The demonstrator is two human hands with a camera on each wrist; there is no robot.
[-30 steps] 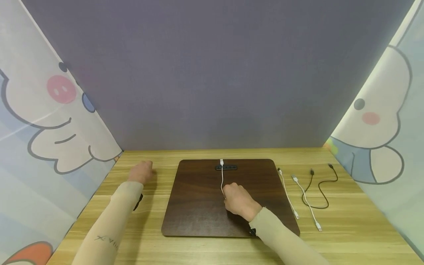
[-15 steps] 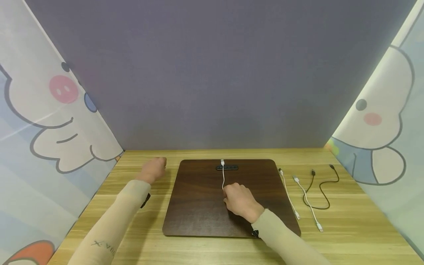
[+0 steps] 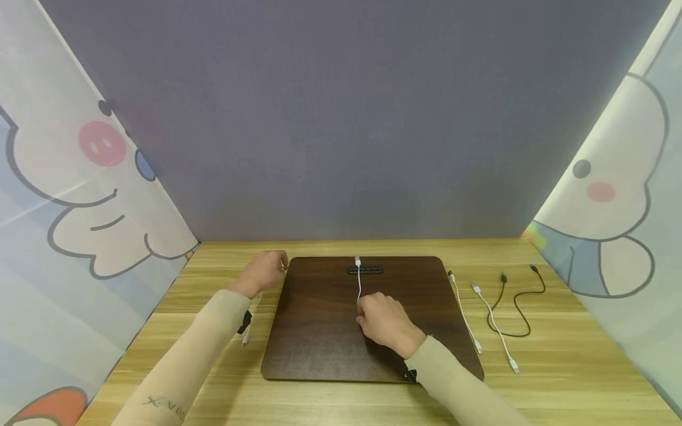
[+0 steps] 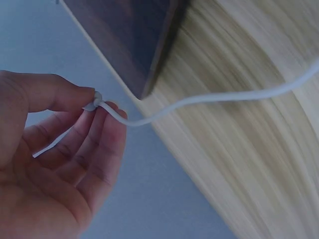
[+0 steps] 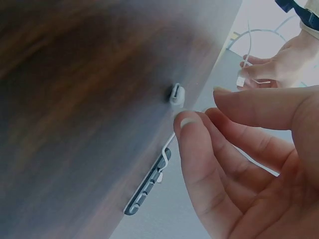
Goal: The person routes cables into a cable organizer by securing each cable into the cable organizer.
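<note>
ok so the left hand (image 3: pixel 262 273)'s pinching a white cable (image 4: pixel 209 98) by the board (image 3: pixel 314 322)'s far left corner, right hand (image 3: pixel 388 320)'s loose beside the second cable (image 3: pixel 359 283) in the holder (image 3: pixel 373 270).

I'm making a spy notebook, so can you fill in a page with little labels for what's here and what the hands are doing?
Left hand: pinches a white cable near one end
Right hand: over the board, near a white connector
Board: dark brown, on a wooden table
On the board: a black holder, another white cable crossing it
Right of the board: two white cables, one black cable
</note>
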